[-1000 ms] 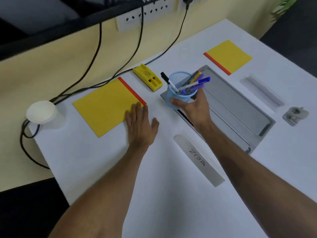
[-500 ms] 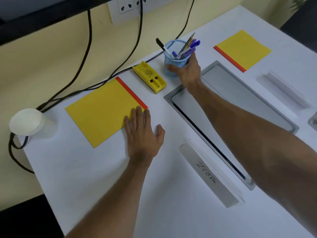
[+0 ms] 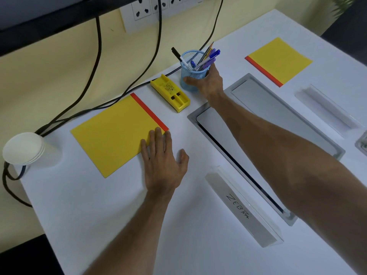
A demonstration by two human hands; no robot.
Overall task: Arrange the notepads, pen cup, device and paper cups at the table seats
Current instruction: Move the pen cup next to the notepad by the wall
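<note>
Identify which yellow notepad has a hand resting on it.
The near notepad, beside the paper cups: the left hand rests fingers on its corner. The far notepad is untouched.

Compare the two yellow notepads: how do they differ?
The near notepad has fingers of the left hand on its corner; the far notepad is untouched. The near notepad's red strip runs along its right edge, the far notepad's along its left. Both are yellow and lie flat on the table.

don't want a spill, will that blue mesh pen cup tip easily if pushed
Probably top-heavy: the pens lean out above the pen cup rim, so a high push may tip it. Likely light, being open mesh. The right hand gripping low looks steadier.
</note>
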